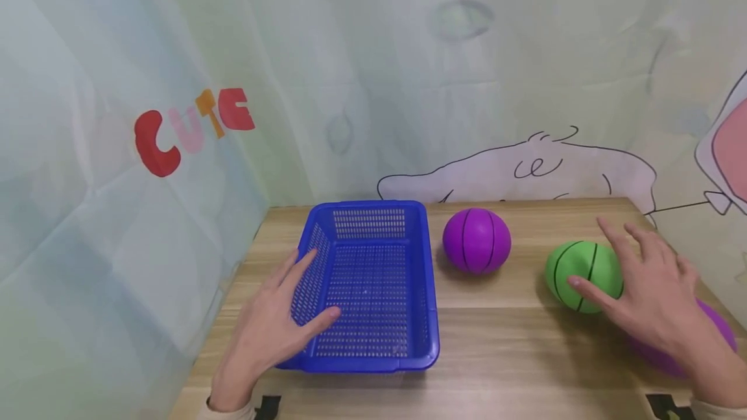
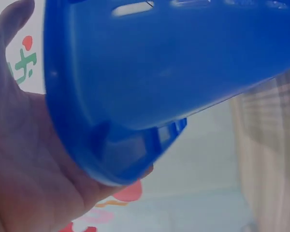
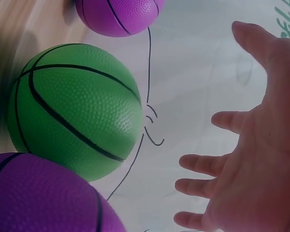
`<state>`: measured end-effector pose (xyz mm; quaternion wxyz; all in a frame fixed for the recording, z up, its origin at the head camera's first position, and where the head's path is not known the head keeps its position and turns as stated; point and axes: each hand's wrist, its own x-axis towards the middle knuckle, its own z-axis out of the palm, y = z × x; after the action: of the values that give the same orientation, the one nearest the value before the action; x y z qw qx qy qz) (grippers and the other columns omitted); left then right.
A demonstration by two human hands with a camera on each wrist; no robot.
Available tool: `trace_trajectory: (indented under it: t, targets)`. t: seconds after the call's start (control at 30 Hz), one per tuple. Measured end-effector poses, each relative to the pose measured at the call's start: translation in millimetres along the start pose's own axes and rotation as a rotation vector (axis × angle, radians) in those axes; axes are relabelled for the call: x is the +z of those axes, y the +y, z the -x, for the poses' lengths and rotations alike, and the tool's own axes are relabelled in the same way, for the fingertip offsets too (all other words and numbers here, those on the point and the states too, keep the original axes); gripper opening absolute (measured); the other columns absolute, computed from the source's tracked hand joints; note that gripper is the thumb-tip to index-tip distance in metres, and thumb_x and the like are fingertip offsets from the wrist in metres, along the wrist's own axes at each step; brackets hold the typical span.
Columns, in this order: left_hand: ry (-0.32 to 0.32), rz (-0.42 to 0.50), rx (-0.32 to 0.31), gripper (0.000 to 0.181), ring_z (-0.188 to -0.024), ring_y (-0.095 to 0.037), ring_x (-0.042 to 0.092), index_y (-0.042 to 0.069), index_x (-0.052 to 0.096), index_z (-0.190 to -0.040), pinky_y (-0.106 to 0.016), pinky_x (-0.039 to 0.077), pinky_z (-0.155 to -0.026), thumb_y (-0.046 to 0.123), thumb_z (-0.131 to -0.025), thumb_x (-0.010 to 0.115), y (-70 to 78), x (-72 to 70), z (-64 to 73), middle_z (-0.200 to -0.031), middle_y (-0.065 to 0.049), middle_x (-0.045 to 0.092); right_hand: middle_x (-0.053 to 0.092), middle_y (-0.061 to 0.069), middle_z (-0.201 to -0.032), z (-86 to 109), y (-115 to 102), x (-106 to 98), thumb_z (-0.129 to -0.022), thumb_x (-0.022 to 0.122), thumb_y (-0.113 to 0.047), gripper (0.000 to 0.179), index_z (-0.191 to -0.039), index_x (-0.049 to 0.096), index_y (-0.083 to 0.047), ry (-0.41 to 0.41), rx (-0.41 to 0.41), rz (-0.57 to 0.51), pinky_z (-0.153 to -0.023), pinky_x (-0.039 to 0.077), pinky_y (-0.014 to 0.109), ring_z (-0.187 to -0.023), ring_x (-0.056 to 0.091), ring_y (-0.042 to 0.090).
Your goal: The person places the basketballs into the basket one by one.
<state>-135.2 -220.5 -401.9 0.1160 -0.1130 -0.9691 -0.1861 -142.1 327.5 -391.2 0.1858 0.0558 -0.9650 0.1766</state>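
Head view: green, black-lined round ball (image 1: 583,261) on the wood-grain bench (image 1: 513,368), right hand (image 1: 656,297) at its three o'clock, fingers apart, gripping nothing! Purple, black-lined ball (image 1: 476,240) at ten, second purple ball (image 1: 662,356) at four. Blue perforated plastic basket (image 1: 429,290) at nine, left hand (image 1: 271,323) over its rim, fingers spread. So far, all three balls lie outside it, unheld.
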Motion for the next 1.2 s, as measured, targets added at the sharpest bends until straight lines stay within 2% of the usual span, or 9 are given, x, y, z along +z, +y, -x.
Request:
trace_trajectory:
  t: [0.17, 0.27, 0.33, 0.47, 0.57, 0.73, 0.9, 1.2]
  targets:
    - [-0.012, 0.091, -0.033, 0.108, -0.153, -0.041, 0.03, 0.038, 0.007, -0.167, -0.073, 0.035, -0.111, 0.077, -0.085, 0.065, -6.7, 6.5, 0.1, -0.173, -0.007, 0.018, 0.02, 0.035, -0.163, -1.4, 5, 0, -0.084, 0.081, -0.054, 0.114, -0.169, 0.01, -0.028, 0.009, 0.017, -0.046, -0.104, 0.003, 0.089, -0.142, 0.022, 0.065]
    - [-0.01, 0.115, -0.067, 0.116, -0.156, -0.038, 0.025, 0.037, -0.006, -0.166, -0.07, 0.031, -0.116, 0.078, -0.084, 0.066, -11.2, 12.0, -0.4, -0.174, -0.002, 0.011, 0.016, 0.034, -0.165, -0.7, 8, 0, -0.082, 0.083, -0.054, 0.117, -0.169, 0.009, -0.027, 0.025, 0.033, -0.047, -0.1, 0.008, 0.091, -0.141, 0.022, 0.067]
    - [-0.007, 0.132, -0.087, 0.118, -0.156, -0.038, 0.025, 0.036, -0.007, -0.166, -0.069, 0.03, -0.117, 0.077, -0.084, 0.066, -14.6, 14.8, 0.4, -0.175, -0.002, 0.01, 0.016, 0.034, -0.165, -0.6, 12, 0, -0.082, 0.084, -0.052, 0.117, -0.169, 0.009, -0.027, 0.036, 0.043, -0.052, -0.096, 0.014, 0.091, -0.14, 0.024, 0.068]
    - [-0.007, 0.178, -0.114, 0.115, -0.155, -0.04, 0.027, 0.035, -0.004, -0.167, -0.07, 0.03, -0.117, 0.073, -0.086, 0.068, -21.0, 18.7, 4.7, -0.174, -0.007, 0.015, 0.023, 0.04, -0.159, -0.3, 19, -4, -0.081, 0.085, -0.05, 0.117, -0.169, 0.01, -0.028, 0.042, 0.071, -0.071, -0.086, 0.026, 0.089, -0.13, 0.033, 0.07]
    - [0.004, 0.226, -0.115, 0.112, -0.154, -0.041, 0.029, 0.034, 0.002, -0.168, -0.07, 0.03, -0.117, 0.068, -0.087, 0.071, -25.5, 22.8, 8.5, -0.173, -0.009, 0.02, 0.024, 0.043, -0.156, 1.3, 25, -5, -0.083, 0.085, -0.048, 0.117, -0.169, 0.009, -0.028, 0.039, 0.091, -0.077, -0.085, 0.029, 0.088, -0.126, 0.035, 0.07]
    - [0.013, 0.297, -0.118, 0.107, -0.151, -0.042, 0.033, 0.031, 0.01, -0.168, -0.069, 0.031, -0.117, 0.06, -0.088, 0.074, -30.1, 30.5, 13.7, -0.17, -0.011, 0.027, 0.022, 0.044, -0.156, 4.6, 36, -2, -0.085, 0.083, -0.046, 0.114, -0.169, 0.008, -0.027, 0.047, 0.113, -0.088, -0.092, 0.025, 0.088, -0.133, 0.029, 0.069]
    - [-0.01, 0.309, -0.161, 0.106, -0.151, -0.043, 0.034, 0.031, 0.01, -0.168, -0.07, 0.031, -0.116, 0.063, -0.088, 0.073, -30.8, 33.0, 16.3, -0.17, -0.012, 0.028, 0.016, 0.043, -0.16, 9.7, 48, 0, -0.087, 0.082, -0.043, 0.111, -0.169, 0.008, -0.03, 0.041, 0.145, -0.121, -0.097, 0.019, 0.089, -0.142, 0.019, 0.067]
    - [-0.045, 0.365, -0.186, 0.104, -0.152, -0.044, 0.031, 0.025, 0.015, -0.168, -0.069, 0.03, -0.118, 0.061, -0.09, 0.073, -33.0, 33.1, 21.8, -0.17, -0.014, 0.027, 0.01, 0.043, -0.162, 25.0, 64, 2, -0.089, 0.08, -0.04, 0.108, -0.169, 0.01, -0.021, 0.048, 0.223, -0.164, -0.106, 0.014, 0.087, -0.146, 0.014, 0.065]
